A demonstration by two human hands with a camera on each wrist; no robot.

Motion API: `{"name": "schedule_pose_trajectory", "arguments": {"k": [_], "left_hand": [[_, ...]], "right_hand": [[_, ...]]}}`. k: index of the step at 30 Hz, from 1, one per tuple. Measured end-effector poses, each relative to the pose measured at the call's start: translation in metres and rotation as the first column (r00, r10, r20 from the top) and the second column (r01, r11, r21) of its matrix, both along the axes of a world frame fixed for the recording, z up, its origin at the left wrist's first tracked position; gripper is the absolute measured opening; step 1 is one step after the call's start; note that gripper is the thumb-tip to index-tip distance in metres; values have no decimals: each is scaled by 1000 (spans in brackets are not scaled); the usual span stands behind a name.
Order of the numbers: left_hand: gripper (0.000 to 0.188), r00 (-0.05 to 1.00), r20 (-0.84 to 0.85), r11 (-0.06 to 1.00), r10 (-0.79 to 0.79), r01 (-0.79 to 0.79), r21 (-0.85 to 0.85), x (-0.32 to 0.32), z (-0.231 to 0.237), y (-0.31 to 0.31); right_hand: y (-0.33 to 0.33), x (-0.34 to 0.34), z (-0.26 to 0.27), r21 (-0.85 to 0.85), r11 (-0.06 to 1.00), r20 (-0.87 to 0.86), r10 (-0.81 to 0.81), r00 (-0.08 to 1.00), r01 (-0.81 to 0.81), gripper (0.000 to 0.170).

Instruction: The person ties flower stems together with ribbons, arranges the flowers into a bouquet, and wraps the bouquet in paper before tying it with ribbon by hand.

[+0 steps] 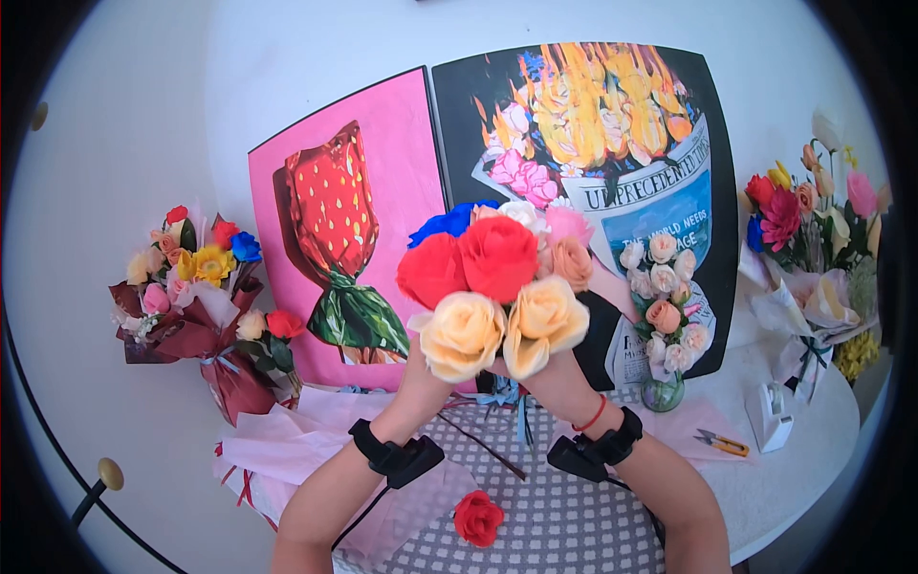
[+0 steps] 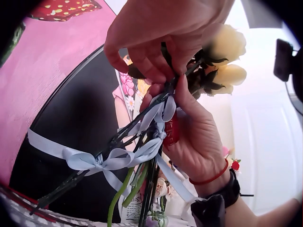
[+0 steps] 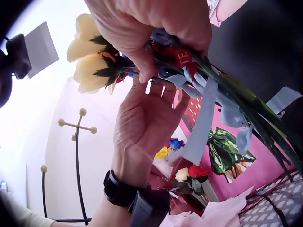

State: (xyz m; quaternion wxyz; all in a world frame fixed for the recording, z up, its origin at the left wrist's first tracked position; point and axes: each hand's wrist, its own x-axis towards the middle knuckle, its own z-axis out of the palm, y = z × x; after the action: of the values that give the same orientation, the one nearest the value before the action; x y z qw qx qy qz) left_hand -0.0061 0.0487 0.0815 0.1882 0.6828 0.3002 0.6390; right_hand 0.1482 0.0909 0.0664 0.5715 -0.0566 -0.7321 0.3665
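Note:
In the head view, both hands hold up a bouquet of red, cream, blue, white and pink roses. My left hand curls its fingers at the dark stems just beneath the cream roses. Around the same stems my right hand is wrapped, thumb across them. Below the grip, a pale blue ribbon is tied in bows, its tails hanging loose. A red lettered ribbon shows by the right palm. Green and dark stem ends spread out underneath. Petals hide most of both hands in the head view.
A single red rose lies on the checked cloth, near pink wrapping paper. To the right are orange-handled snips, a white tape dispenser and a glass vase of roses. Wrapped bouquets and paintings stand behind.

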Motion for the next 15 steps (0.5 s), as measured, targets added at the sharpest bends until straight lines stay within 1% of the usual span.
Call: {"name": "schedule_pose_trajectory", "arguments": {"k": [1, 2, 3, 4, 6, 8, 9, 11, 15], "left_hand": [[28, 995, -101, 998, 21, -15, 64, -4, -2, 0], [28, 979, -198, 991, 50, -24, 129, -7, -3, -2], [23, 953, -285, 976, 106, -45, 214, -7, -2, -5], [23, 953, -283, 974, 110, -46, 221, -8, 0, -5], [24, 953, -284, 973, 109, -44, 225, -21, -14, -16], [24, 952, -287, 975, 103, -40, 219, -24, -19, -19], [25, 952, -288, 976, 100, -38, 216, -24, -18, -18], [25, 952, -289, 978, 95, -35, 207, -36, -27, -26], [27, 952, -294, 983, 78, -25, 181, -44, -34, -28]], "right_hand": [[5, -2, -5, 71, 997, -22, -33, 999, 34, 45], [4, -2, -7, 79, 996, -22, -31, 999, 33, 45], [3, -1, -8, 89, 995, -19, -31, 999, 33, 43], [3, -1, -10, 100, 994, -16, -31, 999, 32, 42], [5, -4, -15, 103, 995, -15, 13, 1000, -11, 36], [-5, 1, -10, 78, 995, 13, 61, 998, -61, 35], [-5, 0, -10, 81, 995, 15, 62, 998, -63, 35], [-3, -2, -13, 147, 989, 35, 2, 999, -7, 33], [2, -3, -19, 136, 988, 58, 60, 996, -67, 36]]}}
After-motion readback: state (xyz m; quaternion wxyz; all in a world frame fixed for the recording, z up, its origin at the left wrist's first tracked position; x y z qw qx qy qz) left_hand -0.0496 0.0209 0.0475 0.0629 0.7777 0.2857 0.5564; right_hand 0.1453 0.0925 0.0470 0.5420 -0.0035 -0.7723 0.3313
